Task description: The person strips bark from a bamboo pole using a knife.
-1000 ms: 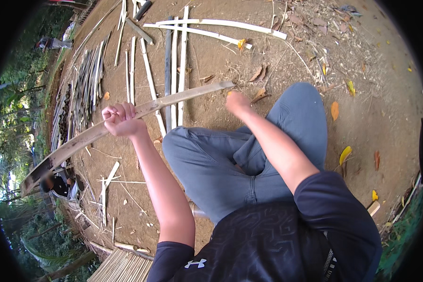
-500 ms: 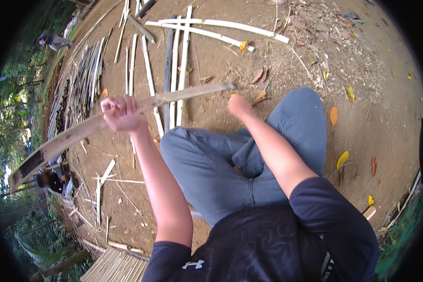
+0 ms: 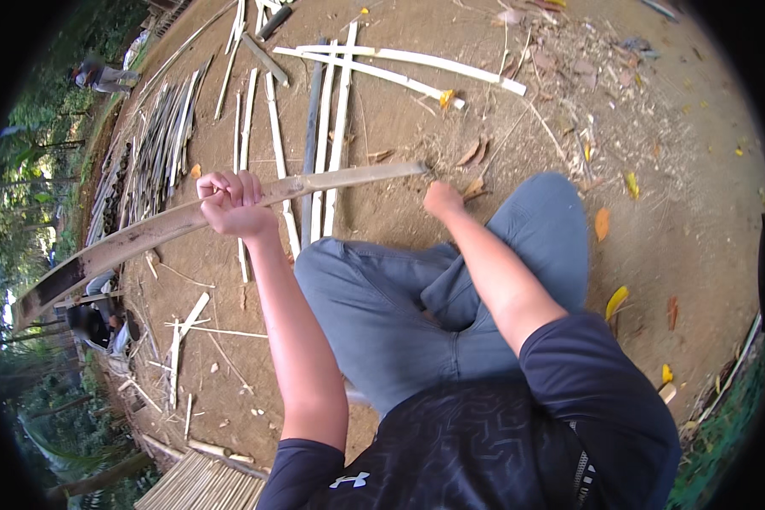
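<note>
A long split bamboo strip (image 3: 357,176) stretches from the far left rim to just beyond my knees, dark on its inner face toward the left end. My left hand (image 3: 236,206) is wrapped round it near its middle, palm up, with the strip held off the ground. Close to the strip's right end, my right hand (image 3: 444,201) is a closed fist over my folded legs. What it grips, if anything, is hidden; a small dark bit shows between it and the strip's tip.
Pale bamboo strips (image 3: 338,127) and a dark pole (image 3: 312,119) lie ahead of my knees. A pile of thin slats (image 3: 166,127) sits at left. Dry leaves (image 3: 602,223) dot the dirt. Two people (image 3: 102,76) are off at the left. A slatted bamboo mat (image 3: 204,484) lies lower left.
The view has shifted slightly, so the scene sits a little lower. Both hands keep nearly the same place, the left still on the bamboo strip and the right fist near its end.
</note>
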